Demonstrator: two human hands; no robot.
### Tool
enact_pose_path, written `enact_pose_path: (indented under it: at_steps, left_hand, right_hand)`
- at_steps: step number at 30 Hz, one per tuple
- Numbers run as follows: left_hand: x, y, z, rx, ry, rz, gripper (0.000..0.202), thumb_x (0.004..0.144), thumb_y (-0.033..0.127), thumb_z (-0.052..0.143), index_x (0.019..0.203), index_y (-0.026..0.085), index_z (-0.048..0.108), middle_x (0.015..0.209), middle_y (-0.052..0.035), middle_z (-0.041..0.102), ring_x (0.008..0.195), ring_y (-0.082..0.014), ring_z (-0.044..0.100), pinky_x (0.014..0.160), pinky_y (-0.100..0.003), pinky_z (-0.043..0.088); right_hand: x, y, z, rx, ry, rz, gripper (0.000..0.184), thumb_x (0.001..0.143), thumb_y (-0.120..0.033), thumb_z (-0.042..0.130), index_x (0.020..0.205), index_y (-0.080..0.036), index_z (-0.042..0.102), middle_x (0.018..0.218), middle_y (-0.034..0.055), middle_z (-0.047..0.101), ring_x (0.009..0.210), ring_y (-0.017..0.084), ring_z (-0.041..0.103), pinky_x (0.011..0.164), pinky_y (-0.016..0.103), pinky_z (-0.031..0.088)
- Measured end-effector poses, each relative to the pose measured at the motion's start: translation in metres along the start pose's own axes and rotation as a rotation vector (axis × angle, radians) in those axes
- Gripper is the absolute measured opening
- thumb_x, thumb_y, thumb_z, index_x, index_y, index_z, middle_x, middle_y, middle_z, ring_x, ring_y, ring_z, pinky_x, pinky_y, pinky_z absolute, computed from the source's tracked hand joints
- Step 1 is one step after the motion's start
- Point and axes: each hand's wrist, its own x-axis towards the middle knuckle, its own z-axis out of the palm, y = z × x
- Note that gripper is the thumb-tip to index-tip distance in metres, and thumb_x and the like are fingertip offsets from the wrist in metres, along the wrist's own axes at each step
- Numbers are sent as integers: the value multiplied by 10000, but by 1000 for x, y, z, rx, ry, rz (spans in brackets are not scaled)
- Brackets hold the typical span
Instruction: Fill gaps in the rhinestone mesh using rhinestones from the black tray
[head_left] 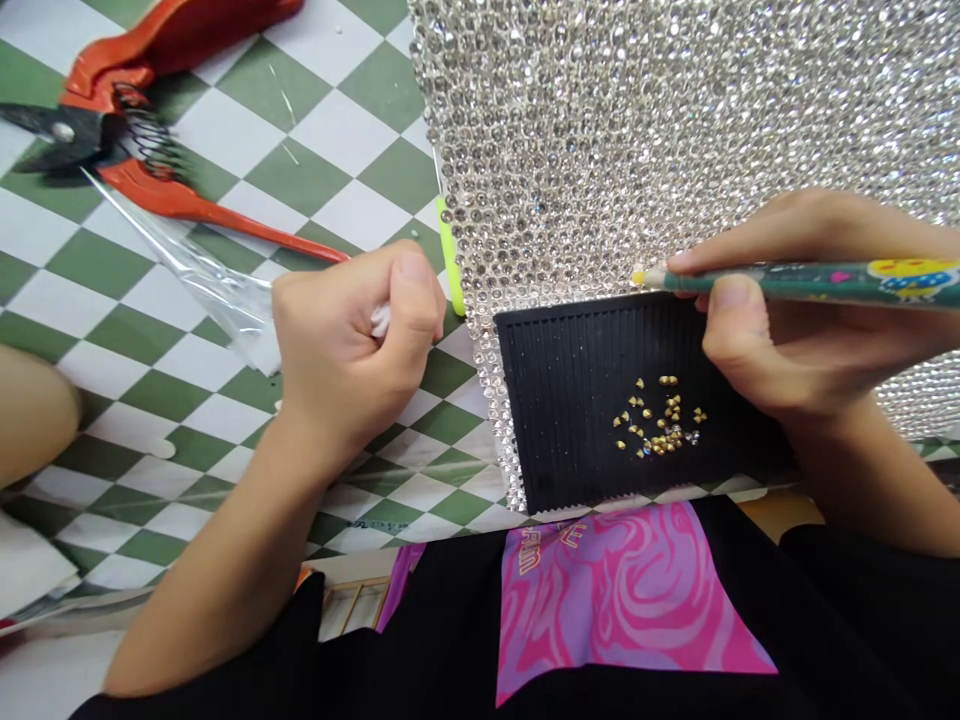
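Right hand (780,320): fingers are pinching a green pen (795,281), its tip lying at the far edge of the black ridged tray (570,400) holding gold studs (660,418). Left hand (352,340): fingers are clenching around something white (380,320), just left of the rhinestone sheet (675,130). Red pliers (142,130) are lying far left on the checkered cloth (225,420).

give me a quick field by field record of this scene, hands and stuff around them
left hand: closed in a fist on something small and white
right hand: holds a green pen tool, tip at the rhinestone sheet
black tray: ridged, lies on the sheet's near edge, holds small gold studs
red pliers: far left on the green checked cloth
clear plastic bag: beside the left hand
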Motion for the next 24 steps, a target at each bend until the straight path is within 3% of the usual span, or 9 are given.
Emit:
enact_pose_path:
  at_steps: [5, 13, 24]
  left_hand:
    - [0, -1, 0, -12, 3, 12, 444, 989, 197, 391, 550, 157, 450, 471, 79, 421, 416, 36, 345, 434, -123, 258]
    - [1, -1, 0, -3, 2, 21, 454, 993, 220, 388, 547, 164, 451, 467, 73, 434, 407, 23, 354, 424, -143, 266]
    - [2, 0, -1, 20, -1, 32, 444, 983, 197, 385, 545, 164, 451, 464, 78, 427, 403, 28, 351, 422, -132, 259]
  right_hand:
    - [0, -2, 2, 50, 62, -30, 101, 807, -120, 633, 853, -183, 697, 810, -48, 702, 717, 67, 632, 692, 235, 511]
    - [2, 0, 2, 95, -1, -41, 85, 848, -98, 613, 867, -153, 675, 820, -27, 699, 720, 49, 629, 692, 211, 520]
    - [3, -2, -2, 90, 23, 0, 109, 851, -105, 596, 867, -150, 693, 810, -5, 717, 683, 60, 626, 654, 210, 520]
